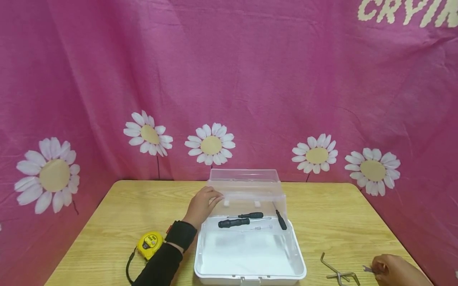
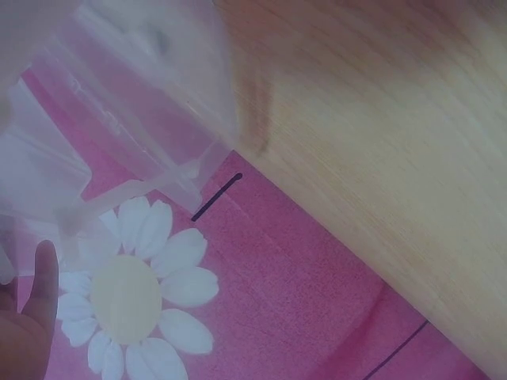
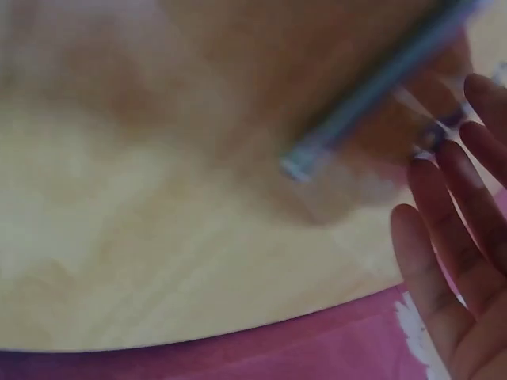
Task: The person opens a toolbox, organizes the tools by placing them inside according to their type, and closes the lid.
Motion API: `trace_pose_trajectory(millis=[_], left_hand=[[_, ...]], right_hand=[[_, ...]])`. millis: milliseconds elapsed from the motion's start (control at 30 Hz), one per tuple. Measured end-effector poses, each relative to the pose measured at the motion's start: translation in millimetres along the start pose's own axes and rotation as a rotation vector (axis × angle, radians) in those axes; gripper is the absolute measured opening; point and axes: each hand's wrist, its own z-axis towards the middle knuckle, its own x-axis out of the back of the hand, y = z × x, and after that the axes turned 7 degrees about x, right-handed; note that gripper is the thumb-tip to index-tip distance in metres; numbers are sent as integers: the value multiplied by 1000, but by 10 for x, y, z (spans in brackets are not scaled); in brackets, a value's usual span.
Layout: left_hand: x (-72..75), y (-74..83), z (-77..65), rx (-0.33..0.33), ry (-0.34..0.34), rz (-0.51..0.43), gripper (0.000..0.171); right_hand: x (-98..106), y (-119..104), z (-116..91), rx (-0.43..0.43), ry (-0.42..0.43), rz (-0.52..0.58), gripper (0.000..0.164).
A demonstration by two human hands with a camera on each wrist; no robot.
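A white toolbox (image 1: 250,258) with a raised clear plastic lid (image 1: 247,186) stands on the table in the head view. My left hand (image 1: 202,204) pinches the left edge of the clear plastic; its fingers (image 2: 40,293) overlap it in the left wrist view. Toward the back of the box lie a thick-handled screwdriver (image 1: 234,223), a smaller black screwdriver (image 1: 251,215) and a third screwdriver (image 1: 280,219) on the right. At the right, my right hand (image 1: 397,271) holds a small open-ended wrench (image 1: 367,269), mostly hidden by the fingers. Bent hex keys (image 1: 340,274) lie beside that hand.
A yellow tape measure (image 1: 150,244) with a black strap lies left of the toolbox, close to my left forearm. The wooden table (image 1: 143,202) ends at the back against a pink curtain (image 1: 250,79) printed with daisies.
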Motion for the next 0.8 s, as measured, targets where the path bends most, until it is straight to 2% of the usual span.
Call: trace_pose_trajectory(millis=[100, 333, 500, 633, 800], left_hand=[[-2, -2, -2, 3, 6, 4, 18], [10, 18, 2, -7, 4, -8, 17], [3, 20, 16, -13, 7, 1, 17], [13, 34, 16, -16, 10, -1, 16], [23, 55, 3, -11, -2, -6, 16]], right_hand=[[-26, 76, -29, 103, 6, -8, 5], [-72, 86, -37, 156, 99, -134, 15], [-70, 97, -8, 181, 118, -113, 19], [-63, 95, 35, 170, 132, -154, 23], [-80, 43, 71, 35, 119, -208, 24]])
